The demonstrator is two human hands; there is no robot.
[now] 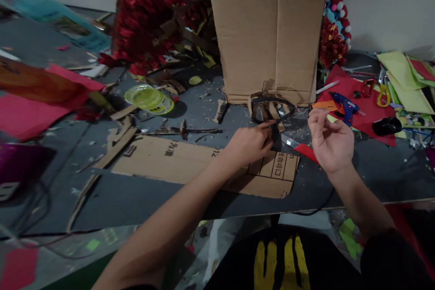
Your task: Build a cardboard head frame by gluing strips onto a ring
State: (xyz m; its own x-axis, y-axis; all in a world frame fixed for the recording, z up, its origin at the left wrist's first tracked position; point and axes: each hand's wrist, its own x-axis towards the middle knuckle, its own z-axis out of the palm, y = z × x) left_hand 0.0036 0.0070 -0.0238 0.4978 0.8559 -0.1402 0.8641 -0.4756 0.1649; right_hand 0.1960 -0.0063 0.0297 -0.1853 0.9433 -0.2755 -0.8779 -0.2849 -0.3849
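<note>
The left hand [249, 145] is back up, its index finger [265, 125] reaching ahead toward the right, its forearm [183, 206] slanting in behind; well apart to its right, the right hand [332, 142] shows its palm, fingers [317, 123] loosely curled, right forearm [362, 201] behind

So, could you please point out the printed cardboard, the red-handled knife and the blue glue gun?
Printed cardboard [190, 163], head view: printed face.
Red-handled knife [305, 150], head view: handle.
Blue glue gun [348, 108], head view: body.

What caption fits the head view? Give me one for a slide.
Left hand by a dark loop, right hand beside a red-handled cutter.
</note>
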